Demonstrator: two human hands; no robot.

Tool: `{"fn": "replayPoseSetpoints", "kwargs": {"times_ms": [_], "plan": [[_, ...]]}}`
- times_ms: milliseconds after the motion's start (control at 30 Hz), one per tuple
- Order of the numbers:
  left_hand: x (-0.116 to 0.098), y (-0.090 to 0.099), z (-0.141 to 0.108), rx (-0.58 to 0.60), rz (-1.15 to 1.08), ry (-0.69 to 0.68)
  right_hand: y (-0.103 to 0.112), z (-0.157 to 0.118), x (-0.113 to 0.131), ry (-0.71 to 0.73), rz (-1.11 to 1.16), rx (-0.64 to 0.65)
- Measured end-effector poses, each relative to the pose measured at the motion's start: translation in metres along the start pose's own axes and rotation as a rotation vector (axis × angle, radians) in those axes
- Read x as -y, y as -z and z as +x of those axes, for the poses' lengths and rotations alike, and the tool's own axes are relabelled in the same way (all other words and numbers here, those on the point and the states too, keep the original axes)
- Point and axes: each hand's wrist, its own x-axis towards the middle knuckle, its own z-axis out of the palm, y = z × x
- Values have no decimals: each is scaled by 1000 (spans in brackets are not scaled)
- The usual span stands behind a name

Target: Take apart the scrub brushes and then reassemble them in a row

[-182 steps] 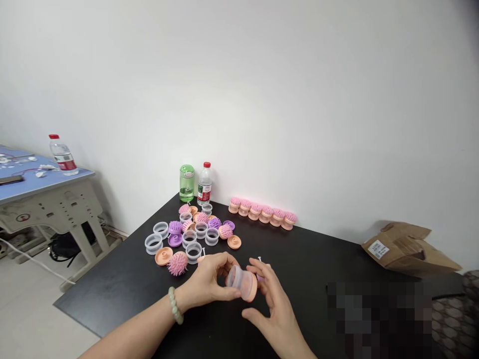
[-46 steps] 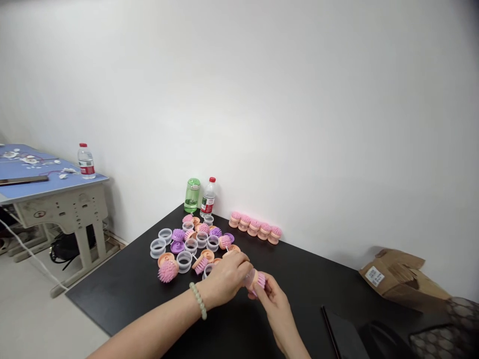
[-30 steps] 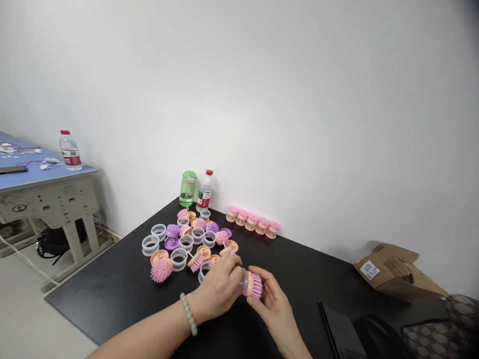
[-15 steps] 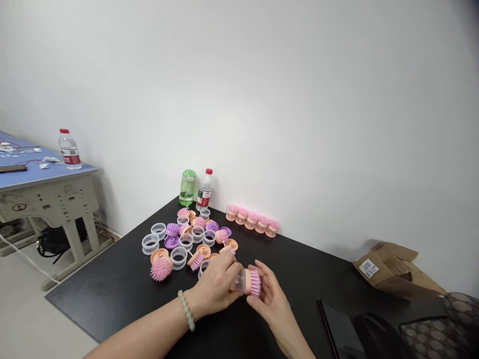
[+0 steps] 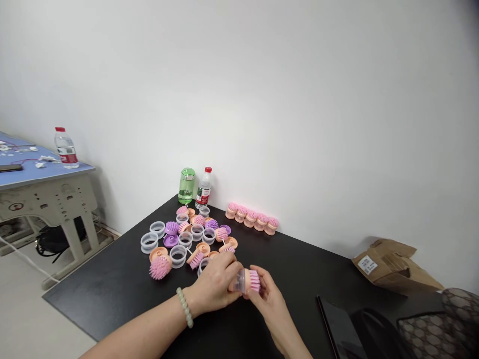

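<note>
Bright, pretty even indoor light, can't tell the source tbh. White wall [image 5: 239,99] behind the black table [image 5: 112,299] is nearly blown out, w/ corner darkening up top, right of the table. Only a soft shadow [image 5: 107,204] on the wall, left of the table, no real glare. Wide-angle bend toward the edges. Left hand [image 5: 214,286] near the table's front looks fairly sharp, no obvious motion blur.

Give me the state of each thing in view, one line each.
Left hand: gripping the brush's clear cup end.
Right hand: holding the bristled end.
Pink-bristled shampoo brush: held between both hands, clear cup joined to peach base.
Row of assembled brushes: standing along the wall.
Water bottle: upright, red cap on.
Green bottle: upright, lid on.
Cardboard packaging: lying torn open.
</note>
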Motion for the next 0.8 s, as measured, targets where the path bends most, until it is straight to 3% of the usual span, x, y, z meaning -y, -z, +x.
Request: {"fn": "replayPoseSetpoints", "kwargs": {"times_ms": [233,400,633,800], "plan": [[1,-3,0,-26,36,-60,4,-2,15,27,21,131],[3,-4,-2,-18,81,-70,-2,-3,10,-41,30,64],[0,0,0,6,46,-20,-4,-4,13,71,47,19],[-2,5,1,26,-23,30,2,-4,18,4,-28,54]]}}
